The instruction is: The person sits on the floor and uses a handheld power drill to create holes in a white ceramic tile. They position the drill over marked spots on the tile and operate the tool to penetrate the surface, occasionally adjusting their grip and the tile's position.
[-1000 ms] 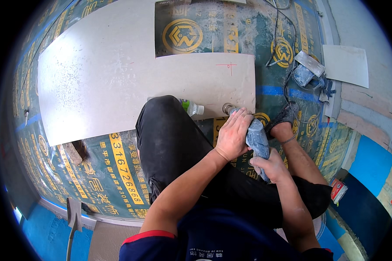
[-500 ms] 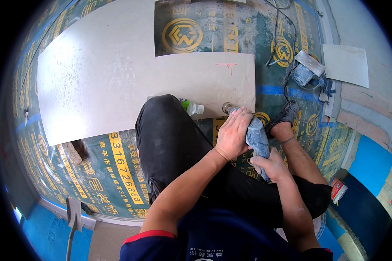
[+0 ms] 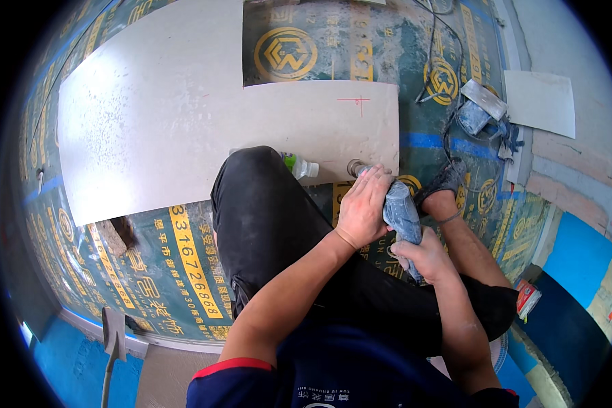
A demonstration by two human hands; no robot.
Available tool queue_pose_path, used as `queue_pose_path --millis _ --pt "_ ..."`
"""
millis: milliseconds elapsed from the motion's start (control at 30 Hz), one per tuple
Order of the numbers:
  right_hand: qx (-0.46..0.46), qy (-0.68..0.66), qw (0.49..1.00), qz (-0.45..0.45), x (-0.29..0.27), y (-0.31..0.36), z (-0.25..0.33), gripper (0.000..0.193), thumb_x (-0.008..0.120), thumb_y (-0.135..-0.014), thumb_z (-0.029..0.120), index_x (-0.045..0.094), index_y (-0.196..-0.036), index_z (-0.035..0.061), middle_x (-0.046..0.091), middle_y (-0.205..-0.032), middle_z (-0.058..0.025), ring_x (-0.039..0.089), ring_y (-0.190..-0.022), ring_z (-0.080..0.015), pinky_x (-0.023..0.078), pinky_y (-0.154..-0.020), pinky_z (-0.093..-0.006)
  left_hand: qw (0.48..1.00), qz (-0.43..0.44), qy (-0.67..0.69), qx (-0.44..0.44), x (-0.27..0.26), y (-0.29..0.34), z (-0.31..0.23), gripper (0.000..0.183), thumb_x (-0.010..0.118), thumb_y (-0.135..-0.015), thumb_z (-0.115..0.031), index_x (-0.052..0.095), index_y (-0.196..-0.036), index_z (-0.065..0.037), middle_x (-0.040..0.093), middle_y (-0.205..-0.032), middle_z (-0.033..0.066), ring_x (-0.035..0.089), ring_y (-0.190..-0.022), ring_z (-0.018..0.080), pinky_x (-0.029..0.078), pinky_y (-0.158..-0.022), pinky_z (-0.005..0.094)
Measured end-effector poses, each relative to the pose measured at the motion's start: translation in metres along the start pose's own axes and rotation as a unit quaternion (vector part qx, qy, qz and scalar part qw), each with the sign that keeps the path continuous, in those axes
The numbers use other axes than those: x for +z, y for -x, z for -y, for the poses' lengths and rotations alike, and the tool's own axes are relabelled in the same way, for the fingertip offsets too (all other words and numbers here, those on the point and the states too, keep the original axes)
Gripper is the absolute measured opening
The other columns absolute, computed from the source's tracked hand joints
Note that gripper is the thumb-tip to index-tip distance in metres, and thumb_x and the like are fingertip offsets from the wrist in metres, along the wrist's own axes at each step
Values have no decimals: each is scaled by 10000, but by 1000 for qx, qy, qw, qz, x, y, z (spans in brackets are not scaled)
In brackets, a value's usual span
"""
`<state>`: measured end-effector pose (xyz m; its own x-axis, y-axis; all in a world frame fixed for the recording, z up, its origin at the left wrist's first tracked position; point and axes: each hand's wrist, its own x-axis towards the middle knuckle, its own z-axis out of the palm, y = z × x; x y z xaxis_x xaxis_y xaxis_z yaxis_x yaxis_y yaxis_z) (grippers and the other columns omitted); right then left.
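A dusty blue-grey angle grinder (image 3: 402, 216) lies across in front of me, with a round metal core bit (image 3: 355, 167) at its far end. That bit meets the near right edge of a large pale tile (image 3: 149, 129). My left hand (image 3: 366, 207) is closed over the grinder's head, close behind the bit. Around the rear of the body wraps my right hand (image 3: 425, 257). Left of the bit, a clear bottle with a green label (image 3: 302, 166) lies on the tile, partly hidden by my knee. Thin red cross lines mark the tile's right part.
A second dusty power tool (image 3: 479, 112) with its cord lies at the right, beside a smaller pale tile piece (image 3: 540, 102). Printed green protective sheeting (image 3: 177, 272) covers the floor. A brown block (image 3: 117, 234) sits by the tile's near edge; a shovel (image 3: 114, 333) stands lower left.
Hardly anything differs. Both hands keep their hold on the grinder, and the bit stays at the same place on the tile; my right hand has shifted very slightly.
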<state>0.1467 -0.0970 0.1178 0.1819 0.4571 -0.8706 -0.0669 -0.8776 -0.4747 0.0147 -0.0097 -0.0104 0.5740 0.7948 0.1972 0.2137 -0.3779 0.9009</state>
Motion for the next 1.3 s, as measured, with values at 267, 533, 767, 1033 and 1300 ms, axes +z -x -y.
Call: queue_pose_path --millis 267,533,767,1033,1300 --pt "-6 -1 1000 2 0 -2 0 167 738 -845 168 639 -882 40 585 -638 -18 536 -521 -114 409 -507 -299 1000 1 0 -2 -1 -1 0 831 900 -643 -227 529 -1354 -7 624 -1369 211 585 -1362 407 438 -1198 488" --pt "-2 3 1000 2 0 -2 1 165 736 -841 173 625 -847 51 583 -633 -17 537 -521 -113 406 -506 -298 1000 2 6 -5 -1 -1 0 832 898 -645 -229 527 -1357 -8 619 -1374 208 577 -1371 408 435 -1200 497" --pt "-3 7 1000 2 -1 -2 1 173 736 -842 184 630 -851 47 586 -630 -22 543 -522 -114 406 -507 -300 1000 -1 3 -5 0 0 1 822 896 -656 -237 528 -1355 -8 620 -1370 207 580 -1367 407 435 -1200 496" --pt "1 9 1000 11 0 -1 9 167 731 -845 171 648 -885 32 591 -633 -24 548 -521 -119 412 -508 -304 1000 -7 4 -4 0 -1 2 817 900 -655 -243 535 -1347 -8 623 -1368 208 586 -1360 405 439 -1196 492" --pt "1 7 1000 4 -1 -3 6 160 732 -843 166 630 -815 46 587 -625 -24 545 -518 -117 404 -505 -304 1000 -19 13 -2 1 -2 2 815 895 -656 -238 535 -1347 -1 630 -1341 205 590 -1345 419 448 -1186 500"
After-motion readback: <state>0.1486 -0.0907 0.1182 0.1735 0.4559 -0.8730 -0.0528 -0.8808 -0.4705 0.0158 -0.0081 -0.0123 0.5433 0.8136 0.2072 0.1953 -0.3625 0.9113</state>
